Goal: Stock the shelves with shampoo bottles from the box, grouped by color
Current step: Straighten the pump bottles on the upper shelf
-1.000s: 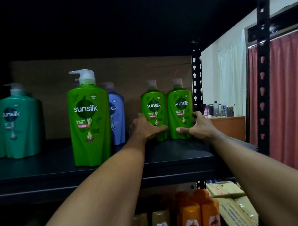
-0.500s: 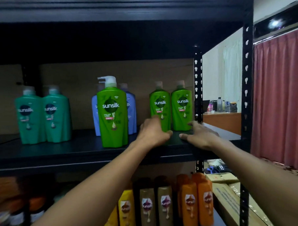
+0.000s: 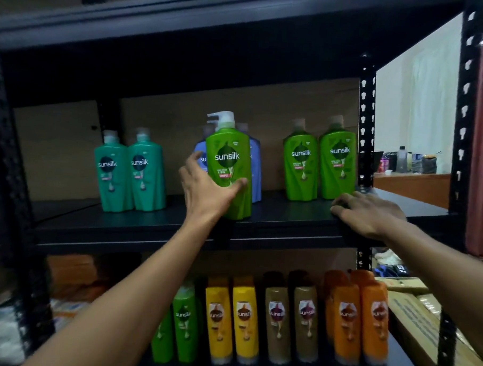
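Two bare hands at a black shelf rack [image 3: 260, 239] stocked with shampoo bottles in colour groups.

Largest is the rack: its upper shelf carries two teal bottles [image 3: 130, 172] at left, blue bottles [image 3: 256, 169] in the middle and two light green bottles [image 3: 318, 164] at far right, while the lower shelf holds green, yellow, brown and orange bottles [image 3: 359, 318] in pairs. Cardboard boxes [image 3: 422, 323] lie beyond the rack at lower right. One light green pump bottle [image 3: 228, 165] stands upright near the shelf's front edge, just in front of the blue ones. The left hand [image 3: 207, 189] has its grip spread apart around this bottle's lower left side, thumb across the front. The right hand [image 3: 369, 213] lies flat on the shelf edge, grip loose and holding nothing, just in front of the two light green bottles.
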The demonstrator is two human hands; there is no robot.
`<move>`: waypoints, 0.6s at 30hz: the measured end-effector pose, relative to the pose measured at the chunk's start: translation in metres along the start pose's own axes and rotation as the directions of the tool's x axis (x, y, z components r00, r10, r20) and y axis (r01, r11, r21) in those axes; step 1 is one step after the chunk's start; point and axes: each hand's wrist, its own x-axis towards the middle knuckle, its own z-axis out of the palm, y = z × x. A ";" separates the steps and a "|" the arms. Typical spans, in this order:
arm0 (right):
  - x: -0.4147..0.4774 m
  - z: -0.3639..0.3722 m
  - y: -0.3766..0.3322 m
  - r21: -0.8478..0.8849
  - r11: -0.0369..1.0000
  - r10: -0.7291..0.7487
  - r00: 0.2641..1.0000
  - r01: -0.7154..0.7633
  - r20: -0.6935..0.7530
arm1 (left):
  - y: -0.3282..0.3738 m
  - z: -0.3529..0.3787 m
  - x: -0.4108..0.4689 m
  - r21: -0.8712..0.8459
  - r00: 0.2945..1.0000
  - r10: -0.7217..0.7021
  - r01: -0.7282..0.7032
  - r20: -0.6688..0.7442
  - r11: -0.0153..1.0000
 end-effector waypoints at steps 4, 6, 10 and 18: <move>0.001 0.001 0.000 -0.009 1.000 -0.002 1.000 0.002 -0.011 | -0.011 0.013 0.017 -0.164 0.968 -0.179 0.208 0.176 0.964; 0.002 0.003 0.001 0.003 1.000 0.010 1.000 -0.010 -0.022 | -0.010 0.021 0.020 -0.153 0.955 -0.167 0.208 0.243 0.966; 0.000 0.010 0.001 0.040 0.997 0.065 0.992 -0.061 -0.111 | 0.017 0.048 0.016 -0.261 0.899 -0.066 0.194 0.433 0.946; 0.006 -0.016 0.022 0.017 1.000 -0.001 1.000 0.000 0.027 | 0.063 0.157 0.009 -0.272 0.900 -0.022 0.156 0.436 0.950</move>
